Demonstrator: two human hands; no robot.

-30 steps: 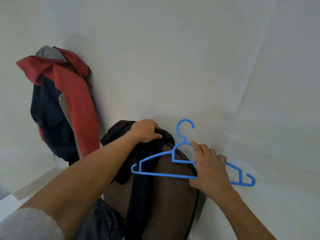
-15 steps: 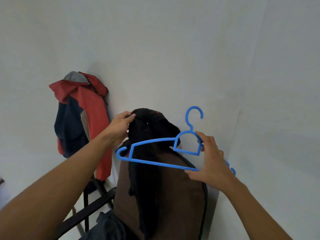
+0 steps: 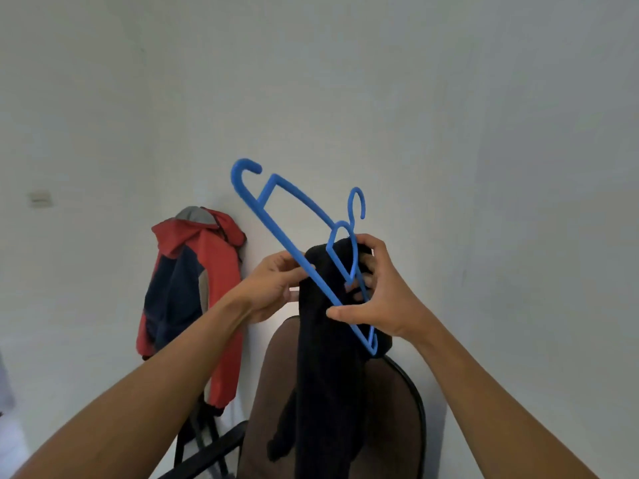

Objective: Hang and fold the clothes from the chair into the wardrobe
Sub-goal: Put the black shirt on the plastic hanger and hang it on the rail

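Note:
A black garment point(image 3: 328, 375) hangs in the air above the brown chair back point(image 3: 390, 420), bunched at its top. My left hand point(image 3: 273, 288) grips that top edge from the left. My right hand point(image 3: 377, 295) holds a blue plastic hanger point(image 3: 276, 229) near its neck and lower bar, fingers also touching the black cloth. The hanger is tilted steeply, its left arm pointing up and left, its hook point(image 3: 358, 202) above my right hand. Part of the hanger's right arm is hidden behind the garment and my hand.
A red, navy and grey jacket point(image 3: 193, 295) hangs on a second chair against the white wall at left. A black armrest point(image 3: 207, 454) of the brown chair shows at the bottom. A light switch point(image 3: 39, 198) sits on the left wall.
Both hands have lifted the black garment off the chair back. The hanger has swung from nearly level to steeply tilted, and my right hand has closed in on the garment's top.

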